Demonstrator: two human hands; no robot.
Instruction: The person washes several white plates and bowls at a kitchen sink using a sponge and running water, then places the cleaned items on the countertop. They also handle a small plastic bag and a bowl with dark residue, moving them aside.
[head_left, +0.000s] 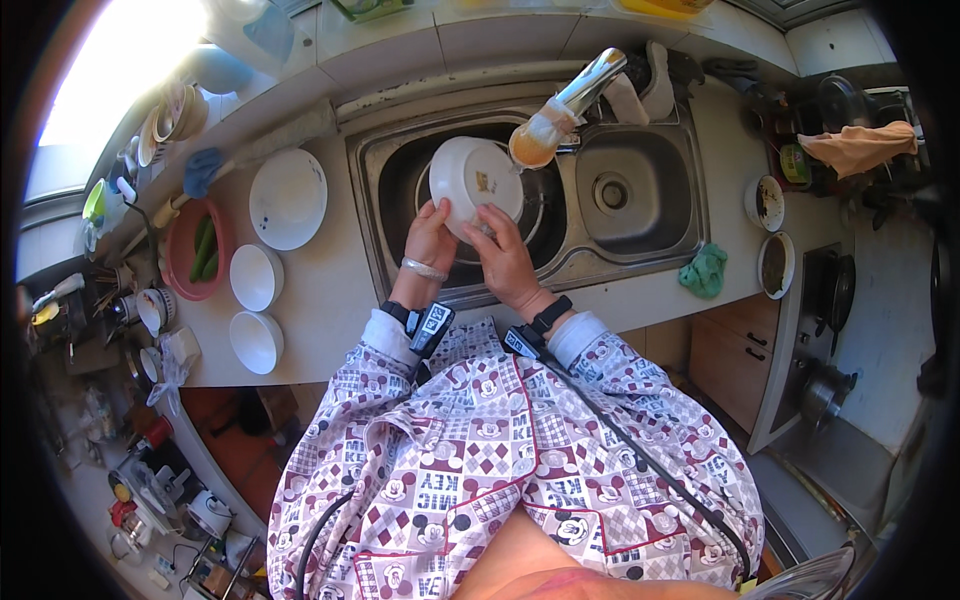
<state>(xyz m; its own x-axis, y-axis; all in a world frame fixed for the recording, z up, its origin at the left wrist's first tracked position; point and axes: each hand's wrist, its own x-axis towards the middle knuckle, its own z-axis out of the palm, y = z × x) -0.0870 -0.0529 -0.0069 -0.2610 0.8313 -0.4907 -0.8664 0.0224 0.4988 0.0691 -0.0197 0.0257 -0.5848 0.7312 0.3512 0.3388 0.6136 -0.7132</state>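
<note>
Both of my hands hold a white bowl (459, 176) tilted over the left basin of a steel double sink (390, 217), its marked underside turned up towards me. My left hand (431, 244) grips the near left rim, the thumb on the outer wall. On the near right side, the fingers of my right hand (506, 251) lie against the bowl. A metal faucet (592, 82) with a wrapped, stained spout cover (541, 133) reaches in just beside the bowl. Under the bowl, a round metal-rimmed vessel (534, 234) in the basin is partly hidden.
Left of the sink stand a white plate (289, 196), two white bowls (256, 277) and a pink basin (176, 259) with green vegetables (202, 244). A green cloth (703, 270) lies by the right basin (637, 202). Two soiled bowls (776, 262) sit farther right, near a stove (814, 322).
</note>
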